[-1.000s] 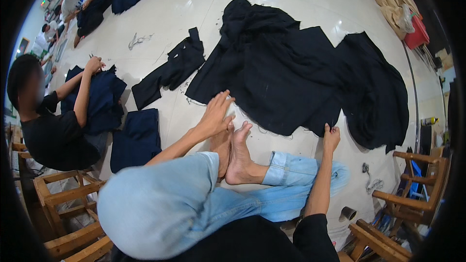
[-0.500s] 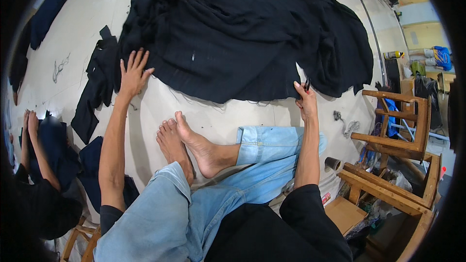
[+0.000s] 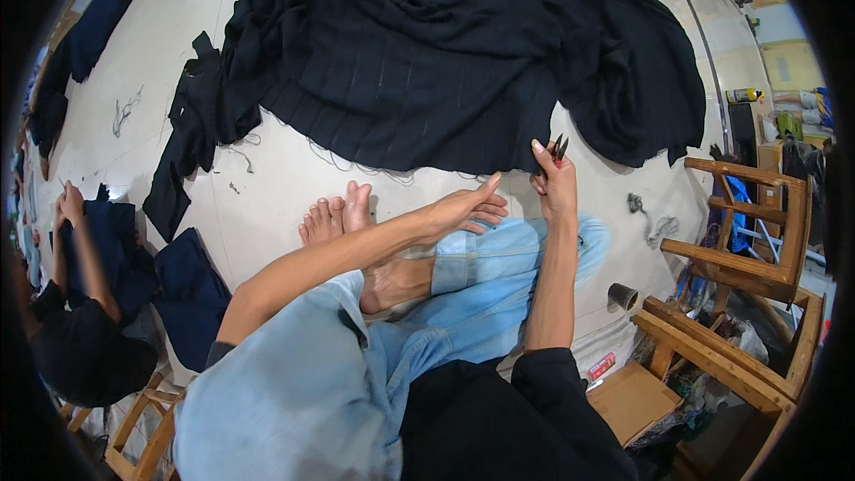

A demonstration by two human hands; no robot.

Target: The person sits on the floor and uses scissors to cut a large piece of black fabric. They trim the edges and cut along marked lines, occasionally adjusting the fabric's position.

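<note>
A large black cloth [image 3: 419, 80] with a frayed near edge lies spread on the pale floor before me. My right hand [image 3: 557, 185] is closed around small dark thread snips [image 3: 560, 150] with a bit of red, blades pointing up. Its thumb meets the cloth's near edge, close to a notch; whether the fingers also pinch the fabric I cannot tell. My left hand [image 3: 468, 209] is open and holds nothing, its fingers apart, just below the cloth's near edge and above my bent leg.
Wooden stools [image 3: 748, 214] stand at the right beside a cardboard piece [image 3: 634, 401] and a small dark cup [image 3: 622, 296]. Thread scraps [image 3: 657, 224] lie on the floor. At the left, another person [image 3: 89, 347] sits by dark folded cloth [image 3: 191, 303].
My left hand has lifted off the cloth's left part and swung right, near my right hand. The right hand still holds the snips at the edge. The view has shifted slightly.
</note>
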